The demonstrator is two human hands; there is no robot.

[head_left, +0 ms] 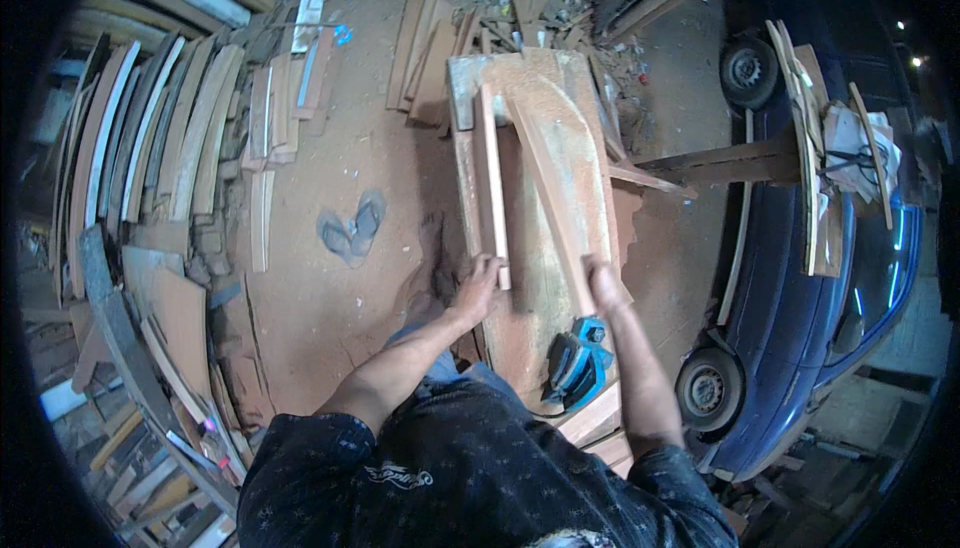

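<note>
in the middle of the frame the left hand (480, 283) is closing its fingers around the near end of a narrow wooden strip (491, 183), which is lying lengthwise along the left part of a dusty workbench (535, 318) and running toward the upper centre. just to the right, the right hand (603, 283) is lying flat, fingers stretched out, pressing on the near end of a wider curved plank (555, 173) that is slanting up toward the top of the bench; it is touching the plank rather than gripping it. the two pieces are lying near each other but apart. a blue power tool (578, 358) is sitting on the bench just below the right hand. a pair of sandals (352, 228) is resting on the sawdust floor left of centre, stacked boards (170, 138) are filling the upper left, and a dark blue car (830, 278) is standing along the right edge.
</note>
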